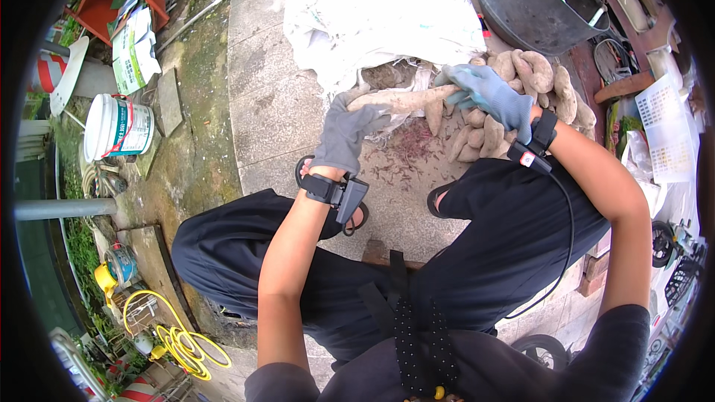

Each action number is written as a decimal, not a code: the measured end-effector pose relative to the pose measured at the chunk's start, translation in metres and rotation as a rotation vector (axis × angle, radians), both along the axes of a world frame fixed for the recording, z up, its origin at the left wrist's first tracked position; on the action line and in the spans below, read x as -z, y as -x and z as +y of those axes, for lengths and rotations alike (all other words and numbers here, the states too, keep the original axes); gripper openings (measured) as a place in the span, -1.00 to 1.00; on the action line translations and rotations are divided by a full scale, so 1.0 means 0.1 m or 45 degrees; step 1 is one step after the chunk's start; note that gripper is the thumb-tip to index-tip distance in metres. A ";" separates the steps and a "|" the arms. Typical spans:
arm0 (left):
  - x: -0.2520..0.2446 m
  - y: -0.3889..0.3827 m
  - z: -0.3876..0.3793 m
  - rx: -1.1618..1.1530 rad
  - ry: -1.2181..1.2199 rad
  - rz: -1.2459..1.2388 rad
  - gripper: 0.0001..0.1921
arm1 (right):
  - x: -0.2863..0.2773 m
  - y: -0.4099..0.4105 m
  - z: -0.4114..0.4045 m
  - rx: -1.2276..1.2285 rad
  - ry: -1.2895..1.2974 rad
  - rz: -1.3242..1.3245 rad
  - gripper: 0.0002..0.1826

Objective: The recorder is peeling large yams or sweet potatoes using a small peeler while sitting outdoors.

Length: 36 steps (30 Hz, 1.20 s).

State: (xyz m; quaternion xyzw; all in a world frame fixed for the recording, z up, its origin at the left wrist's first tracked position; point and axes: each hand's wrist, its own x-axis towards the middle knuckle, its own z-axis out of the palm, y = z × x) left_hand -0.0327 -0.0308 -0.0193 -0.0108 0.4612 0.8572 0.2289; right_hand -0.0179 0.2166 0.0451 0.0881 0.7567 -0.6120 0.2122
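Observation:
A long, pale sweet potato [403,101] lies crosswise between my two gloved hands, above the paving. My left hand [347,133], in a grey work glove, grips its left end from below. In a blue-grey glove, my right hand [489,92] closes around its right end, hiding the tip. Beyond them a white woven sack [385,17] lies on the ground, its frayed mouth facing me. Beside and below my right hand is a heap of sweet potatoes [539,75]. Thin reddish root scraps [410,148] are scattered on the paving below.
A large black tub [536,8] stands behind the heap. To the left are a white plastic bucket [120,127], a carton [134,56] and a coiled yellow hose [187,349]. My sandalled feet are on the paving [273,117]. A cable [567,234] runs down from my right wrist.

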 end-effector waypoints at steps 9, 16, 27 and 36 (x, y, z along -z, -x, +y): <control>-0.11 -0.07 0.11 -0.014 0.115 0.007 -0.50 | 0.07 -0.06 -0.04 -0.102 0.139 0.040 -0.70; -0.14 -0.04 0.12 0.144 0.220 0.044 -0.50 | 0.11 -0.04 0.01 -0.054 0.019 0.153 -0.70; -0.08 -0.05 0.01 0.024 0.429 0.180 -0.65 | 0.01 -0.09 -0.09 -0.224 -0.095 0.272 -0.65; -0.13 -0.05 -0.02 -0.091 0.445 -0.223 -0.68 | -0.09 0.02 0.10 -0.088 -0.039 -0.095 -0.74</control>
